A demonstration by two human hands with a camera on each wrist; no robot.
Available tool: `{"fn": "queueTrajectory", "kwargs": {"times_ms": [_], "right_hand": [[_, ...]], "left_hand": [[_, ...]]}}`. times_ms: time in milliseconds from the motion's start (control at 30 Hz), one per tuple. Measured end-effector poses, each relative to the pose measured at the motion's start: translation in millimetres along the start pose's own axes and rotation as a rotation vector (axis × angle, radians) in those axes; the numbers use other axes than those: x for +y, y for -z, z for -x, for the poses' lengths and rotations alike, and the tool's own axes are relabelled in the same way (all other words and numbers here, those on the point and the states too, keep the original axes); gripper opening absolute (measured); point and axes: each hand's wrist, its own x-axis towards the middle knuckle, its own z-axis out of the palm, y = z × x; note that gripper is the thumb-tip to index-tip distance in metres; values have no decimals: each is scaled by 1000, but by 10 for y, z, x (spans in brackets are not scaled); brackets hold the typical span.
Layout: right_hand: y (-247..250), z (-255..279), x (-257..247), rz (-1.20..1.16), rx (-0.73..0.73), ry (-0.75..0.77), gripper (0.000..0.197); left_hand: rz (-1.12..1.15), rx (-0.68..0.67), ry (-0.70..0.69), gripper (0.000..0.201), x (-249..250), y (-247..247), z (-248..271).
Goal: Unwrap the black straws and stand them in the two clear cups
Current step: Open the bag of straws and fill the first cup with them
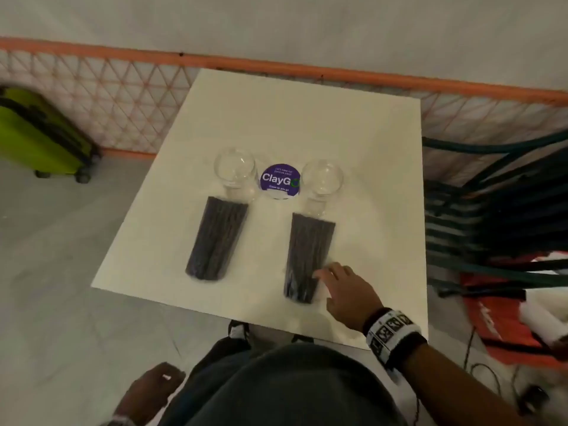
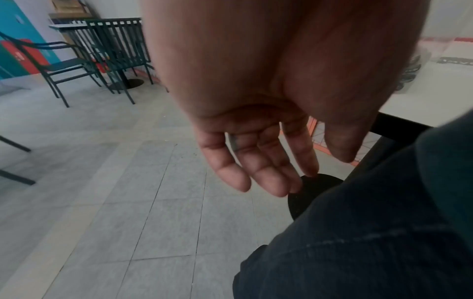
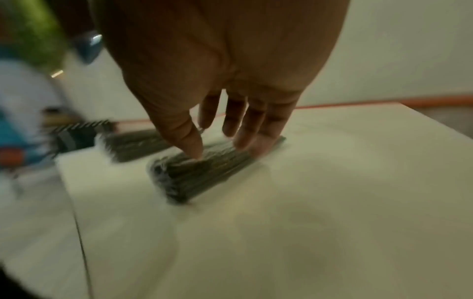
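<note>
The task was only starting: both wrapped straw bundles [image 1: 217, 238] [image 1: 307, 259] lay flat on the desk [image 1: 368, 142] before two empty clear cups [image 1: 235, 170] [image 1: 322, 178], the right hand [image 1: 347, 295] touching the right bundle with relaxed fingers, the left hand [image 1: 150, 385] hanging empty.

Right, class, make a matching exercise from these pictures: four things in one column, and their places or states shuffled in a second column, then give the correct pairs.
Things
1. right hand
2. left hand
3. round purple ClayGo sticker
4. left wrapped bundle of black straws

Places or states
A. lies between the two clear glass cups
B. hangs open beside the person's leg, below the white square table
C. fingers reach the near end of the right wrapped bundle of black straws
D. lies untouched, no hand on it

Pairs: 1-C, 2-B, 3-A, 4-D
</note>
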Motion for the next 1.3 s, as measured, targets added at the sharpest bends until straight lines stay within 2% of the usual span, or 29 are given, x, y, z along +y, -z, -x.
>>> {"fn": "queueTrajectory", "kwargs": {"times_ms": [67,133,200,300,367,467,600,700,800,867,933,1000,1067,1133,1200,1300], "right_hand": [[-32,-151,6,165,38,141,66],[-60,-301,-19,333,31,294,76],[-91,-435,-98,465,-15,402,72],[-68,-545,-264,555,-73,465,59],[-34,-599,-368,521,-94,446,54],[21,-610,-432,354,-26,390,56],[295,-497,-470,-153,155,215,63],[554,-389,-490,-510,326,75,64],[681,-310,-503,-813,451,8,65],[678,-295,-497,-879,453,-22,63],[609,-291,-492,-873,433,-61,61],[528,-289,-478,-863,446,-105,62],[464,-277,-462,-855,449,-123,69],[426,-243,-459,-852,428,-116,82],[425,-210,-480,-865,413,-143,97],[435,-206,-532,-892,467,-215,98]], "left_hand": [[-5,-6,-8,12,-18,-51,11],[-39,-9,-69,12,20,-19,76],[-84,12,-149,11,161,68,144],[-172,41,-266,12,517,310,197],[-225,71,-360,16,743,472,180],[-274,111,-510,21,1084,683,160],[-277,145,-770,31,1596,920,170],[-191,182,-945,44,1996,1046,218],[-103,199,-1085,60,2407,1084,251],[-88,164,-1143,71,2634,1064,228],[-201,130,-1152,77,2803,998,165],[-417,104,-1083,71,2901,920,77],[-517,139,-1061,48,2916,857,-5],[-443,193,-1118,31,2892,835,-35],[-275,193,-1162,26,2871,857,-13],[-71,13,-1162,18,2887,940,107]]}}
